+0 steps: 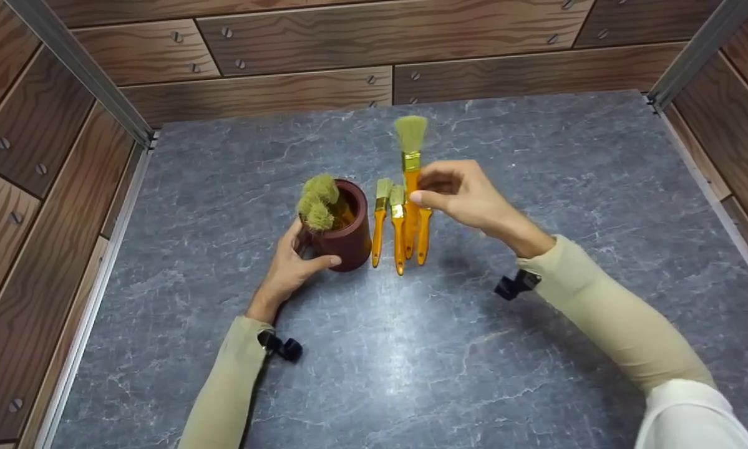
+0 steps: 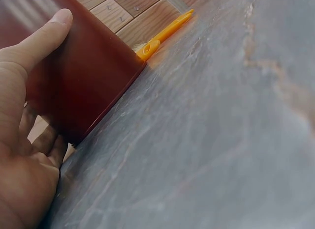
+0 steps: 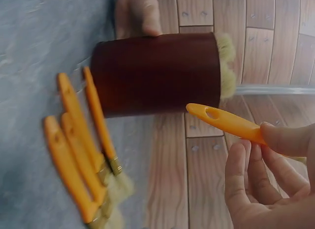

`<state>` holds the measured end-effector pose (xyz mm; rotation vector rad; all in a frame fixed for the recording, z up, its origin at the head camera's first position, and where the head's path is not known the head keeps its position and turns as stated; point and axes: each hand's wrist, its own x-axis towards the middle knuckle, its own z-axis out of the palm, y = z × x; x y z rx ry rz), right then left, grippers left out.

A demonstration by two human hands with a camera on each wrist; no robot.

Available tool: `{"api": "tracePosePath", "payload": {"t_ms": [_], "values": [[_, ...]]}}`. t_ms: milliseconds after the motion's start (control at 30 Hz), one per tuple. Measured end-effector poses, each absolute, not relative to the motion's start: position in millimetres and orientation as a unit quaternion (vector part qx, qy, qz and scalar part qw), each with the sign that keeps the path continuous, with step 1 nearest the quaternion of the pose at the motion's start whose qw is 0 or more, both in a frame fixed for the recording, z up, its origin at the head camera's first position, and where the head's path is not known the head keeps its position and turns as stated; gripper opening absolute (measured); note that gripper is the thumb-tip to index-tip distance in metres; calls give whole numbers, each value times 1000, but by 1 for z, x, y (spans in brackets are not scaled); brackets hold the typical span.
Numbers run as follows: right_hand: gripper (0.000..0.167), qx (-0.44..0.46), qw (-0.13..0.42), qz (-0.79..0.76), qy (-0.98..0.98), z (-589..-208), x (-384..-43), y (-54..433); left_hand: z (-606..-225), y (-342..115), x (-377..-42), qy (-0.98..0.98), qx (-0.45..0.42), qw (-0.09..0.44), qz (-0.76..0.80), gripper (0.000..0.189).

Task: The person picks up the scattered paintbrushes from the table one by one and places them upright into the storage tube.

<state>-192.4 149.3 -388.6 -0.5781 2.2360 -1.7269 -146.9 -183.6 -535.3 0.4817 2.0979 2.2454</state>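
Observation:
My left hand (image 1: 286, 269) curls round the side of a dark red cylindrical cup (image 1: 349, 247), thumb at its front, as the left wrist view also shows. The cup stands upright on the table, with several paintbrushes' bristles (image 1: 319, 202) sticking out over its rim. In the right hand (image 1: 473, 198), thumb and fingers pinch the orange handle of a paintbrush (image 1: 411, 134), raised off the table with bristles pointing away from me. Below it, just right of the cup, several smaller paintbrushes (image 1: 398, 240) lie side by side; the raised one partly covers them in the head view.
The grey marbled tabletop (image 1: 386, 374) extends around the cup and brushes. Walls with a wood-plank pattern (image 1: 299, 40) enclose the back and both sides, with metal posts (image 1: 87, 72) at the back corners.

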Motion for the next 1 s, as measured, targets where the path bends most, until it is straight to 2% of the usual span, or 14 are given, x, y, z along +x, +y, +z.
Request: {"api": "tracePosePath", "payload": {"t_ms": [433, 833, 1000], "values": [[17, -284, 108, -627, 717, -369, -196, 107, -536, -183, -147, 671, 147, 13, 727, 98], [22, -344, 78, -606, 713, -365, -200, 73, -534, -184, -147, 675, 151, 24, 722, 96], [24, -341, 73, -603, 718, -368, -203, 65, -535, -185, -147, 678, 152, 23, 719, 96]]}}
